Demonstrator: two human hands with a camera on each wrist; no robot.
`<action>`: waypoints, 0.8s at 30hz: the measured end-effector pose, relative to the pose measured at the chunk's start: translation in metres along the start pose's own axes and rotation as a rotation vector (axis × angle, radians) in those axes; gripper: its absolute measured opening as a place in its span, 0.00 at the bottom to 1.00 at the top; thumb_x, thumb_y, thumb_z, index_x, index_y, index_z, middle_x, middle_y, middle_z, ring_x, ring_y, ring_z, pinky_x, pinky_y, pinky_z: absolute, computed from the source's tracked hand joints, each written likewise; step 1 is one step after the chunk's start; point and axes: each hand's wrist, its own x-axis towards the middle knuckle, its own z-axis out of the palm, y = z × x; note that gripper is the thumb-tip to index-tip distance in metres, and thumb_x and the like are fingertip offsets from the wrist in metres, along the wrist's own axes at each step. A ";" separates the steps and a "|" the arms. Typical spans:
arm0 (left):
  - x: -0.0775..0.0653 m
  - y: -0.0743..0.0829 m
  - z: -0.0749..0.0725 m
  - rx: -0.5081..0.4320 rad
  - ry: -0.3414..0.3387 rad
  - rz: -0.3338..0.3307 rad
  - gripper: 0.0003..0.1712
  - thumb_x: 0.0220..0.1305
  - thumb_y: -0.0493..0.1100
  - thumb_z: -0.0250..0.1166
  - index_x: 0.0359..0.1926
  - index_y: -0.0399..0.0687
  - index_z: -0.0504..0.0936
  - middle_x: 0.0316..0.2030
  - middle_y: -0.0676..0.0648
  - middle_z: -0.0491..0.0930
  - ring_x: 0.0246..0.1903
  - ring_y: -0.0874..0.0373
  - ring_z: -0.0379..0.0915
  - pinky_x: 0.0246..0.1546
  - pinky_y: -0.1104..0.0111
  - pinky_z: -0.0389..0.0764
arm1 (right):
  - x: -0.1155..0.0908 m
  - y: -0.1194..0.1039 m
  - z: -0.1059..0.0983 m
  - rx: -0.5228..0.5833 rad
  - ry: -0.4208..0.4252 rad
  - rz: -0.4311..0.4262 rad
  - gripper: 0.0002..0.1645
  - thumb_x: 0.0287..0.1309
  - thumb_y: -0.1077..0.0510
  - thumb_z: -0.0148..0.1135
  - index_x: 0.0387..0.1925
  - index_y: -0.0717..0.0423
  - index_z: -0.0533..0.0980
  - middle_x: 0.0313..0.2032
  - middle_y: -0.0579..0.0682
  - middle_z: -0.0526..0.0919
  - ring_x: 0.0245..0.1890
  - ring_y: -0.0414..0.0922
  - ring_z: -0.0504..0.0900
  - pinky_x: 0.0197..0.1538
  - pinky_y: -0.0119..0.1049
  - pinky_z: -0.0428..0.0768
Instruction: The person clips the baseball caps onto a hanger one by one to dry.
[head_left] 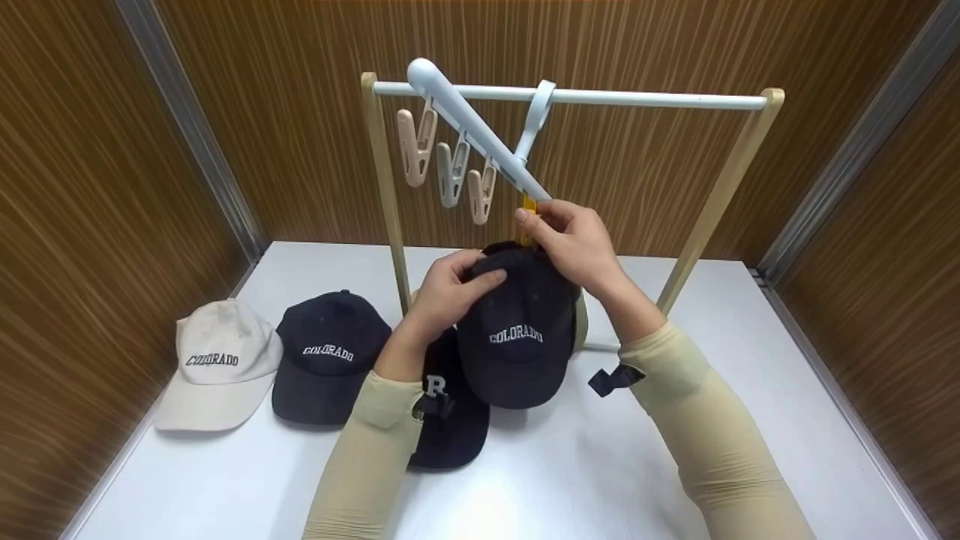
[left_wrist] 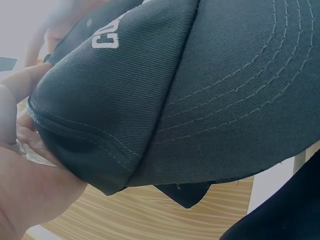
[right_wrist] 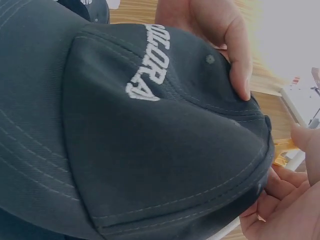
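A black cap [head_left: 517, 300] with white COLORADO lettering hangs brim down below one end of a pale blue clip hanger [head_left: 480, 127]. My left hand [head_left: 442, 296] grips its crown from the side, thumb lying on the front fabric. In the right wrist view, that thumb [right_wrist: 241, 75] presses near the top of the crown. With my right hand [head_left: 577, 244] I pinch a yellow clip [head_left: 528, 217] right at the cap's top edge. The clip's jaws are mostly hidden behind my fingers and the cap. Pink and pale blue clips [head_left: 452, 174] dangle from the hanger's other half.
The hanger hooks over a white bar [head_left: 652, 98] on a wooden-legged rack [head_left: 720, 202]. On the white table [head_left: 600, 480] lie a cream cap [head_left: 217, 397], a navy cap [head_left: 330, 330] and a black cap with an R [head_left: 457, 439]. An olive-beige edge [head_left: 580, 319] shows behind the held cap.
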 end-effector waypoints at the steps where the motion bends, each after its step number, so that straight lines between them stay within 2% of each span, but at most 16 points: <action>1: 0.000 0.000 0.000 0.000 0.001 0.001 0.10 0.77 0.44 0.73 0.46 0.41 0.90 0.39 0.48 0.85 0.40 0.54 0.79 0.43 0.63 0.79 | 0.000 0.000 0.000 0.010 0.000 0.003 0.23 0.79 0.41 0.68 0.52 0.58 0.88 0.32 0.51 0.87 0.33 0.46 0.81 0.38 0.36 0.74; 7: -0.002 -0.001 -0.002 -0.013 0.015 -0.005 0.10 0.77 0.43 0.73 0.49 0.40 0.91 0.42 0.47 0.87 0.42 0.54 0.80 0.44 0.64 0.81 | 0.002 -0.002 -0.001 0.077 -0.007 0.040 0.24 0.78 0.40 0.69 0.51 0.58 0.90 0.34 0.53 0.86 0.36 0.47 0.81 0.39 0.37 0.75; 13: -0.004 0.001 -0.003 -0.027 0.029 -0.009 0.10 0.77 0.43 0.73 0.48 0.41 0.91 0.41 0.47 0.86 0.41 0.54 0.80 0.42 0.65 0.82 | 0.003 -0.004 -0.002 0.118 0.026 0.063 0.25 0.74 0.39 0.73 0.48 0.57 0.92 0.33 0.59 0.83 0.33 0.47 0.77 0.36 0.37 0.72; 17: -0.004 0.001 -0.002 -0.040 0.028 -0.012 0.10 0.77 0.43 0.73 0.49 0.39 0.90 0.41 0.47 0.86 0.41 0.53 0.80 0.42 0.64 0.82 | 0.002 -0.006 -0.003 0.112 0.053 0.072 0.23 0.73 0.39 0.75 0.48 0.55 0.94 0.32 0.54 0.83 0.34 0.46 0.77 0.37 0.37 0.72; 24: -0.003 0.002 0.000 -0.025 0.027 0.018 0.09 0.76 0.43 0.74 0.47 0.41 0.90 0.39 0.49 0.85 0.40 0.54 0.79 0.41 0.64 0.81 | 0.004 -0.004 -0.003 0.132 0.086 0.063 0.21 0.71 0.42 0.76 0.41 0.57 0.94 0.27 0.51 0.82 0.29 0.44 0.72 0.30 0.35 0.63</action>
